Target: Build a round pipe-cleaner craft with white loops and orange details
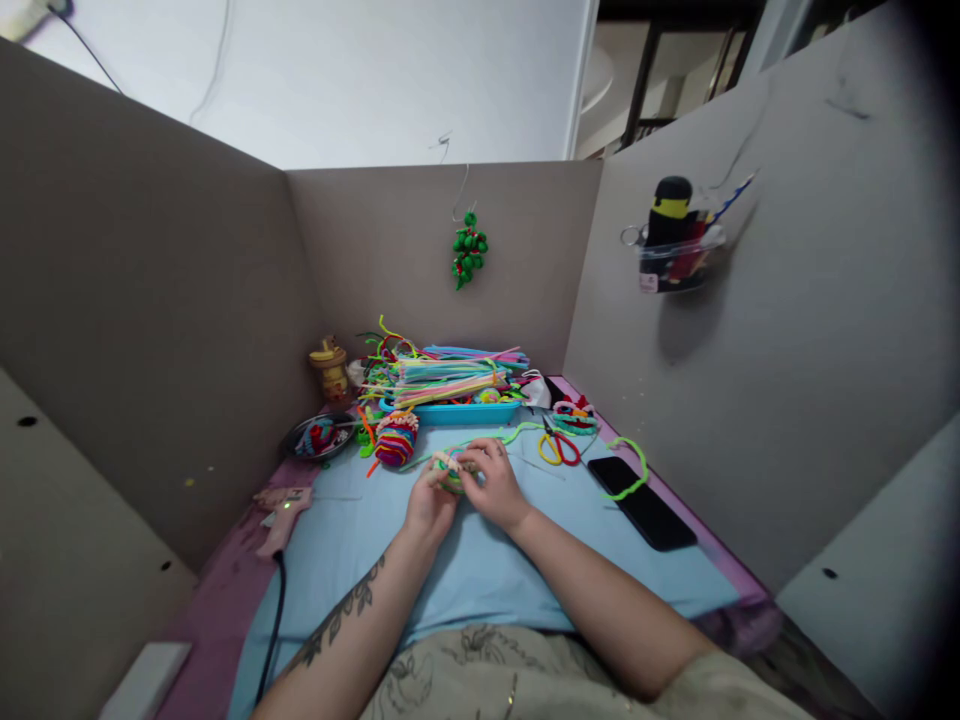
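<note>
The fingers of the left hand (430, 503) are curled around a small pale-and-green coil (448, 463), and the right hand (495, 488) has its fingertips drawn in on the coil's other side; how tightly they pinch, I cannot tell. The coil sits between both hands, over the blue cloth (487, 580). Just beyond it lies a striped bundle (396, 441), to the left, and scissors (559, 449), to the right. Farther out are a glue gun (283, 518) at left, a phone (652, 518) at right, and, behind, a blue tray (469, 414) heaped with pipe cleaners (446, 376).
</note>
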`<state>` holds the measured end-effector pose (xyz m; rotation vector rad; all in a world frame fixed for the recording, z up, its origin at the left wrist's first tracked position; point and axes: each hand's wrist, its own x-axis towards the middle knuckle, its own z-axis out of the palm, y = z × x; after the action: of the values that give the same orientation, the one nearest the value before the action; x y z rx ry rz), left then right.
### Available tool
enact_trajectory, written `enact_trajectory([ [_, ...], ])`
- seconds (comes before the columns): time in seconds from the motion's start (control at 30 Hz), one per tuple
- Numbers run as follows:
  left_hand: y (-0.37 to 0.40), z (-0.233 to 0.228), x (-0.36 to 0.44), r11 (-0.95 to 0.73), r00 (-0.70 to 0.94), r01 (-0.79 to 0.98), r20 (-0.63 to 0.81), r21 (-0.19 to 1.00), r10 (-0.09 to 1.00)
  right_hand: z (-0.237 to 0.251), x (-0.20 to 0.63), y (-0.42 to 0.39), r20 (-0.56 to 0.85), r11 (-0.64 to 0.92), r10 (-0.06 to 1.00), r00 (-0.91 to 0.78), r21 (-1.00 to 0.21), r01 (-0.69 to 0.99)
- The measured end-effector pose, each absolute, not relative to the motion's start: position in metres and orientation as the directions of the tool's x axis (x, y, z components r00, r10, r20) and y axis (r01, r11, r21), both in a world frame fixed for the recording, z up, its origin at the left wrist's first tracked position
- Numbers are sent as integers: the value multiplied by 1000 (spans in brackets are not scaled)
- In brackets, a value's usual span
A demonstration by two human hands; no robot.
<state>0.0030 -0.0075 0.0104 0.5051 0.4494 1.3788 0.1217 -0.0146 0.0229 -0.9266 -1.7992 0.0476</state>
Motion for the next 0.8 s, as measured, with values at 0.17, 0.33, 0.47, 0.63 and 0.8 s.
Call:
enact_trajectory([
  [0.17, -9, 13, 3, 111, 83, -825, -77, 553, 994, 23, 138, -1, 808, 699, 587, 50, -536, 473],
  [0.33, -4, 19, -11, 49, 20, -862, -62, 504, 998, 16, 179, 33, 603, 377, 747, 281, -731, 569],
  [0.47, 5, 25, -28, -58, -103, -895, -78, 442, 992, 2, 176, 40, 237, 398, 917, -322, -467, 790],
  [0.63, 8, 28, -33, -72, -124, -899, -94, 431, 988, 0, 158, 36, 115, 358, 933, -340, -248, 900],
  [0.8, 7, 26, -29, -52, -111, -904, -116, 423, 987, 6, 165, 33, 54, 340, 940, -336, -196, 920],
])
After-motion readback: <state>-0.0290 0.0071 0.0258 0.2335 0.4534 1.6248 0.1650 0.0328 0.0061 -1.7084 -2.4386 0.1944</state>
